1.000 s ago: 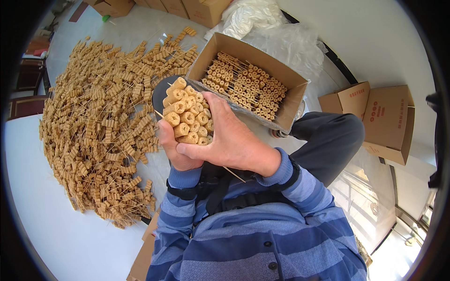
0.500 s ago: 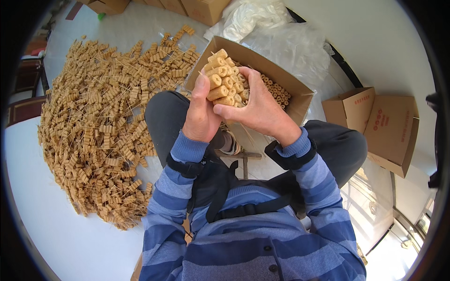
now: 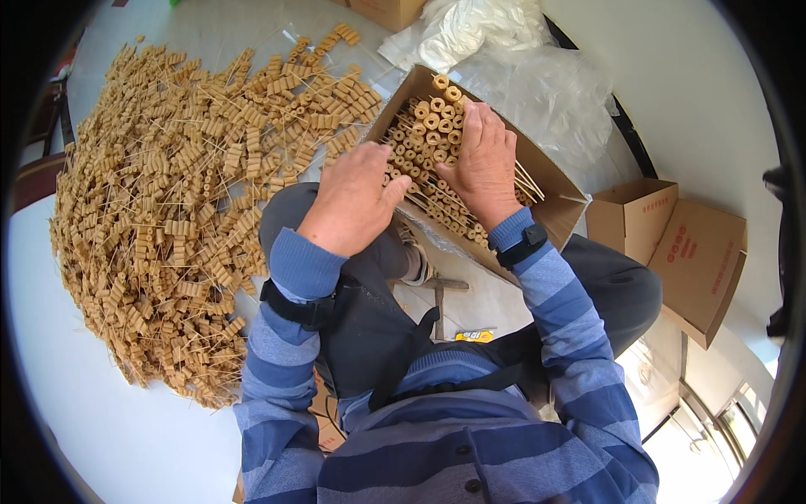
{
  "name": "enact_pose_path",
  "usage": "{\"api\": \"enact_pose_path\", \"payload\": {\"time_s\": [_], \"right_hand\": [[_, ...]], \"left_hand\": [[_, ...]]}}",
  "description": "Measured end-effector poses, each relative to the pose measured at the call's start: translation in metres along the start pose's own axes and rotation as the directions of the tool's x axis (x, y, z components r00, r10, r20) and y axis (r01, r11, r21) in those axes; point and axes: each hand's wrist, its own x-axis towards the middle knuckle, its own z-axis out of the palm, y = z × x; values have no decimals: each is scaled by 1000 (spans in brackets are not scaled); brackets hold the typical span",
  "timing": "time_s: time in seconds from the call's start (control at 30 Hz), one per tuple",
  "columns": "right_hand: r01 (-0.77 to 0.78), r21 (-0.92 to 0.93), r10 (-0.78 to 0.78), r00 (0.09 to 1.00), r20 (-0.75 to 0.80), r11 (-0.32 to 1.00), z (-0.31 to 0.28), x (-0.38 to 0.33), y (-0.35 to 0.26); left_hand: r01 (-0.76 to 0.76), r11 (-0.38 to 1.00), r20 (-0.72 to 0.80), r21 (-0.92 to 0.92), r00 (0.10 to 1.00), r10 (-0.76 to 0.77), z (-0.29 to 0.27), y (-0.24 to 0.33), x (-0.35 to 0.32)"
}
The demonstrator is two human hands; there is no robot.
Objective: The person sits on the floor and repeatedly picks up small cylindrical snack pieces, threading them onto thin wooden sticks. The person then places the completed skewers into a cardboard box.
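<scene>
Right now both hands are down in the cardboard box (image 3: pixel 557 195) on the person's lap. The left hand (image 3: pixel 353 202) and right hand (image 3: pixel 484 164) are clamped around a bundle of tan skewered rolls (image 3: pixel 430 126), pressing it among the rows already packed. A big loose heap of skewers (image 3: pixel 176 210) covers the table to the left.
</scene>
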Motion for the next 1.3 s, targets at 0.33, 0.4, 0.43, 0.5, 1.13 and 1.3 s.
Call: {"api": "enact_pose_path", "payload": {"time_s": [0.33,0.4,0.43,0.5,1.13,1.3], "right_hand": [[53,-59,-51,998,39,997,56,11,12],[27,-59,-24,999,43,998,67,10,14],[23,-61,-20,999,43,998,72,10,15],[7,-60,-4,998,55,998,80,11,16],[-66,-174,97,979,177,983,88,25,0],[-78,-137,101,981,165,987,88,24,3]], "left_hand": [[44,998,157,35,986,-49,16,-12,0],[48,998,159,29,986,-52,15,-11,0],[52,998,165,22,985,-54,15,-10,0],[52,999,158,14,986,-54,15,-7,1],[50,990,103,131,993,-64,21,5,11],[-28,947,95,319,995,-3,29,21,27]]}}
